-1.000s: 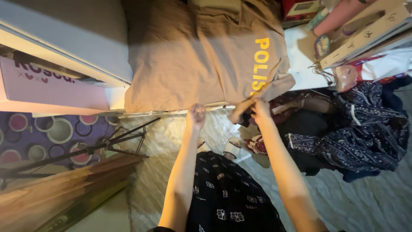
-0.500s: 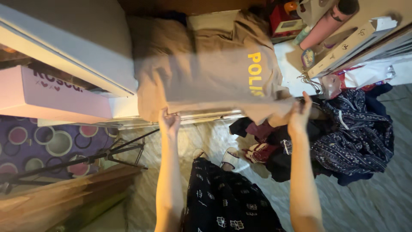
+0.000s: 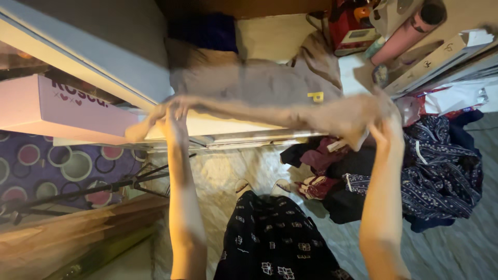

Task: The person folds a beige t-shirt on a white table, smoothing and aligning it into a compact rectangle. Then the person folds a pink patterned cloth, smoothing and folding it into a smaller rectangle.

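Observation:
A tan shirt [image 3: 259,85] with yellow lettering lies across a white surface [image 3: 249,129]. Its near hem is lifted and folded away from me. My left hand [image 3: 174,116] grips the hem at the shirt's left side. My right hand [image 3: 384,129] grips the hem at its right side. The raised edge is blurred with motion and hides most of the lettering. Both arms reach forward over my dark patterned skirt [image 3: 275,238].
A heap of dark clothes [image 3: 410,171] lies on the floor to the right. A pink box [image 3: 62,106] and a circle-patterned cloth [image 3: 57,166] sit at left, with a black tripod [image 3: 88,189] beside them. Boxes and a pink bottle [image 3: 404,31] crowd the upper right.
Both hands have moved apart to the shirt's sides and lifted its near edge up and away from me, folding it over the lettering.

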